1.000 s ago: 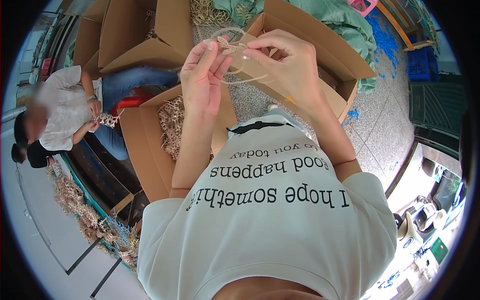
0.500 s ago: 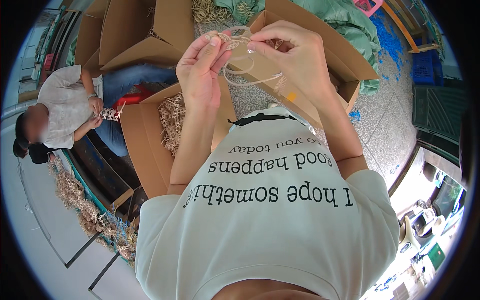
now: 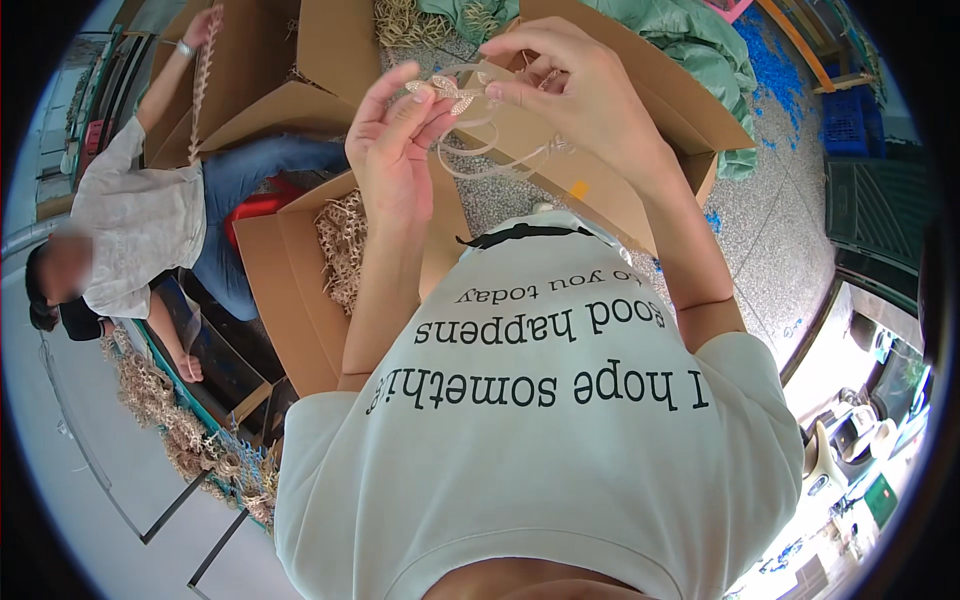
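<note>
Between my two hands, high in the view, is a pale beige strap with glittery leaf-shaped pieces [image 3: 452,92]. My left hand [image 3: 395,150] is closed on its leaf end, thumb against fingers. My right hand [image 3: 590,95] pinches the other side near a leaf tip, its fingers curled. Below the fingers, thin clear-beige loops of the strap [image 3: 470,172] hang down. An open cardboard box [image 3: 290,290] holding a heap of similar beige pieces [image 3: 343,245] stands beside my left forearm. What my right palm covers is hidden.
Another cardboard box [image 3: 690,115] lies beyond my right hand, with green sheeting [image 3: 690,50] behind it. A large open box [image 3: 340,50] stands far left. A co-worker [image 3: 140,230] sits at left, holding up a leafy strip [image 3: 204,90]. Blue scraps [image 3: 780,85] litter the floor near a blue crate [image 3: 850,128].
My right fingers have lifted and shifted slightly left along the strap, and the leaves have turned and show more openly. The co-worker has raised one arm, stretching out a strip.
</note>
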A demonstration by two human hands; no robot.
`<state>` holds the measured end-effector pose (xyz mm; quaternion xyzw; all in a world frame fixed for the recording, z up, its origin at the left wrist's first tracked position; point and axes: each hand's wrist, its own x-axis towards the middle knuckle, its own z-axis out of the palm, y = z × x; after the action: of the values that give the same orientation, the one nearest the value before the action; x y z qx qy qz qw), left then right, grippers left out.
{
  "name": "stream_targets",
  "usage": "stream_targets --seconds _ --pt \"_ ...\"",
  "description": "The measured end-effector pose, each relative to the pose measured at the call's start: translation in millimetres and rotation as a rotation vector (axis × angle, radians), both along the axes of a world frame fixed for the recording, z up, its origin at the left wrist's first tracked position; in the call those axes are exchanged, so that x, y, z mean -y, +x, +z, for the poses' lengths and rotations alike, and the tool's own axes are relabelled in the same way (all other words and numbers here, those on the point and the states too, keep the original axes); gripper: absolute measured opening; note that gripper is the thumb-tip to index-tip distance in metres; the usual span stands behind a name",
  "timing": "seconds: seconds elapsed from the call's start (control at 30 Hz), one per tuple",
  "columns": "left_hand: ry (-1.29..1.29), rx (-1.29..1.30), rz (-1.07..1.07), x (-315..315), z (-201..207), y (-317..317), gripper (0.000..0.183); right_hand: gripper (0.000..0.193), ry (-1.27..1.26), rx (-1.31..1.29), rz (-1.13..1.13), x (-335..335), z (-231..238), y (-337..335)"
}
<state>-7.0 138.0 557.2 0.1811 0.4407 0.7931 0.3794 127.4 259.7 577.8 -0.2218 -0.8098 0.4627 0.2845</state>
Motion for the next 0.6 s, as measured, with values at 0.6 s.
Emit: stream_targets --seconds 0.6 --pt "-0.433 -0.554 -0.935 8 42 -54 0.023 0.017 -0.475 0.124 0.571 -27 -25 9"
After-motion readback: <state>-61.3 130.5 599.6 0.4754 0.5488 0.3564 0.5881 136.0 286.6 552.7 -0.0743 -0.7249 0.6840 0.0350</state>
